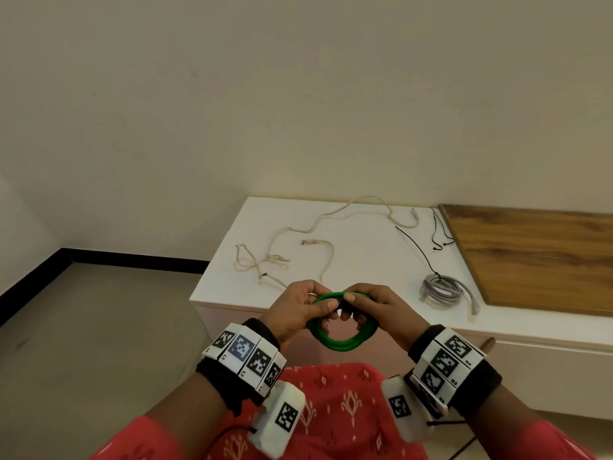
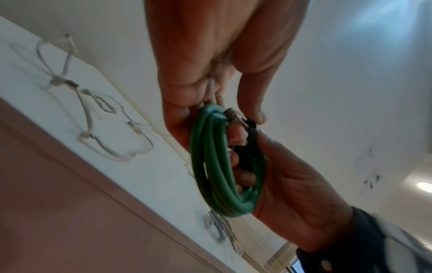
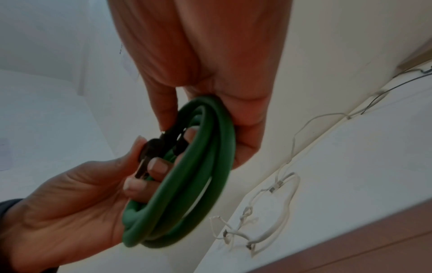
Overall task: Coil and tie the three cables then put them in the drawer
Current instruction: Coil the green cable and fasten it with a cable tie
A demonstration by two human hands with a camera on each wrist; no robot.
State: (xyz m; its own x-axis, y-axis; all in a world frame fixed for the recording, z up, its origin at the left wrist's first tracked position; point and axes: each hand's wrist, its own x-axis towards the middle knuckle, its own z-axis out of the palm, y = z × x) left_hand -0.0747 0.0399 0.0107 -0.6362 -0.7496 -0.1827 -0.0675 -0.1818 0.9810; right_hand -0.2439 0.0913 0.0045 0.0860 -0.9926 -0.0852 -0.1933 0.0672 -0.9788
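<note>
Both my grips, left hand [image 1: 300,305] and right hand [image 1: 370,303], clamped on green cable coil [image 1: 335,340]; loosen pinch mid-tie, loops spring apart (stiff jacket).

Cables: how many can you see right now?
3. Green cable coiled in both hands; grey cable coiled on the white cabinet top at right; cream cable sprawled loose across it.

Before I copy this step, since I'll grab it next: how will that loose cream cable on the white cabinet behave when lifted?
The cream cable sprawls in slack, wandering bends, so it is probably floppy and will dangle. It looks thin, likely light. Its knotted stretch may snag while coiling.
</note>
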